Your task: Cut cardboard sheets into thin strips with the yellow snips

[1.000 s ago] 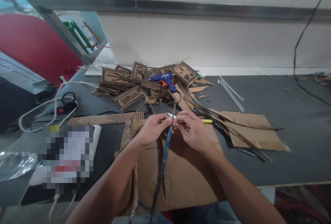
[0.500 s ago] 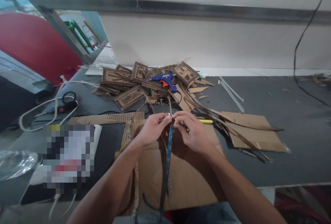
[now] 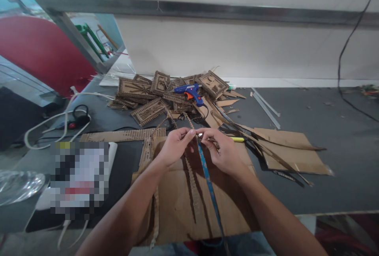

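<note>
Strip (image 3: pixel 207 175), blue on one face, hung from the fingertips across the cardboard sheet (image 3: pixel 168 208) at the worktop's (image 3: pixel 319 118) front edge, lower end trailing past the sheet's near side. Ridged band (image 3: pixel 188 121) ran from the same spot toward the worktop's far edge; joined to the strip or separate, couldn't tell. Step in hand looked like working the strip with a blade at the pinch point; next move called for a firm left grip and light tip control, clear of the thumb. Hands were nearly touching. Left hand (image 3: pixel 177 143) had thumb and forefinger pinched on the strip. Right hand (image 3: pixel 220 145) was curled around a yellow-handled tool (image 3: pixel 237 139), probably a cutter, bright tip beside the left thumb. Panel pile (image 3: pixel 148 112) sat toward the far edge, blue glue gun (image 3: pixel 195 95) on top.
</note>
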Demonstrator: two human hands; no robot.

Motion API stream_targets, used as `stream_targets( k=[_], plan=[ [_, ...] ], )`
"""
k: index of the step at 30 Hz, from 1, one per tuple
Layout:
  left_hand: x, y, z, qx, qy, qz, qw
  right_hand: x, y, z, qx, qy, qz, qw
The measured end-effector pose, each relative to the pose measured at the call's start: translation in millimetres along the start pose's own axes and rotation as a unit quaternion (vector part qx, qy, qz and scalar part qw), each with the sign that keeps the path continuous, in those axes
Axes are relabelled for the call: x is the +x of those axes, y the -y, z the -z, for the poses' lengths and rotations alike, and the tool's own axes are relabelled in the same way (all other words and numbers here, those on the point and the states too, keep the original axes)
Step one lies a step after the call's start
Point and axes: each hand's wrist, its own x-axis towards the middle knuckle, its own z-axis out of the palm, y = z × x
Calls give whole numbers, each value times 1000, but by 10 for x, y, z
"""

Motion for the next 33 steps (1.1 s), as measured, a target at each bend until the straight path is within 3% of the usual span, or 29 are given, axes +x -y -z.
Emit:
stream_targets(
  k=[7, 11, 14, 23, 28, 33],
  plan=[
    [-3, -33, 44, -20, 127, 2, 992, 13, 21, -5, -23, -85, 21, 996],
    [-12, -33, 47, -8, 107, -10, 994, 3, -6, -15, 4, -70, -28, 997],
    [-15, -46, 47, -1, 100, -14, 995, 2, -37, -19, 17, -59, -26, 998],
    [-7, -29, 49, -4, 108, -9, 994, 15, -26, -13, 55, -83, -66, 993],
    [-25, -36, 58, -17, 132, 19, 991, 16, -25, -2, 46, -82, -59, 994],
    [-29, -39, 44, 0, 109, 17, 994, 21, -19, -4, 37, -71, -45, 996]
  ],
)
